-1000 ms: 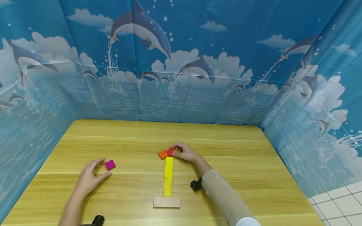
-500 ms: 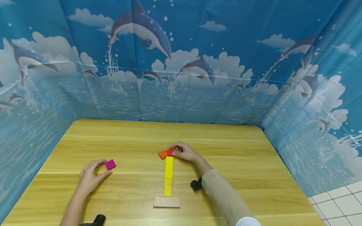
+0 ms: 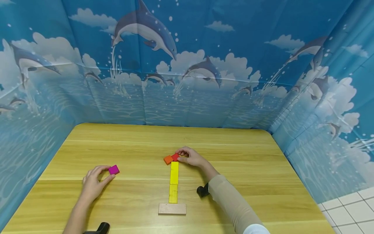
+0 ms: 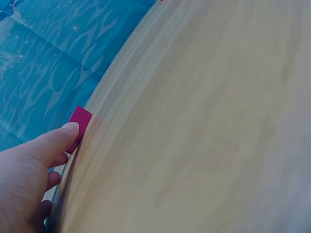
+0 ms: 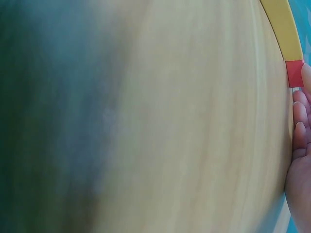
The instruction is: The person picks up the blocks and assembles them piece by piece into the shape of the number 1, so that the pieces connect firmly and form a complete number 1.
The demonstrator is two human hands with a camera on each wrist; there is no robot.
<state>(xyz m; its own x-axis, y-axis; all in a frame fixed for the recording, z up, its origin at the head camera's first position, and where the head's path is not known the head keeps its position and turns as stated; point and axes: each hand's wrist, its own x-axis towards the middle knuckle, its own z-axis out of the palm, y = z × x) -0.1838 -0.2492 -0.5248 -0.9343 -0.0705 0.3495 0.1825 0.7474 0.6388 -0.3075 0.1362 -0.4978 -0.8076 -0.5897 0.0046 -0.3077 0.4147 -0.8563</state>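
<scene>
On the left of the table, my left hand point(image 3: 93, 183) pinches a magenta square block point(image 3: 114, 169) between thumb and fingers. The left wrist view shows the thumb pressed on the magenta block point(image 4: 80, 127). My right hand point(image 3: 191, 157) grips a red block point(image 3: 175, 157) by its right side. That red block meets an orange block point(image 3: 168, 160) at its left and the far end of a yellow strip of blocks point(image 3: 174, 173). In the right wrist view the red block point(image 5: 294, 74) abuts the yellow one, and the fingers are partly cut off.
A pale wooden plank point(image 3: 172, 209) lies crosswise at the near end of the yellow strip. Black wrist-camera parts point(image 3: 203, 191) show beside the right forearm and near the left one. A dolphin-print curtain point(image 3: 187, 107) borders the back and sides of the wooden table point(image 3: 248, 146).
The fingers and thumb of my left hand have closed in on the magenta block and now pinch it. My right hand and the other blocks have stayed in place.
</scene>
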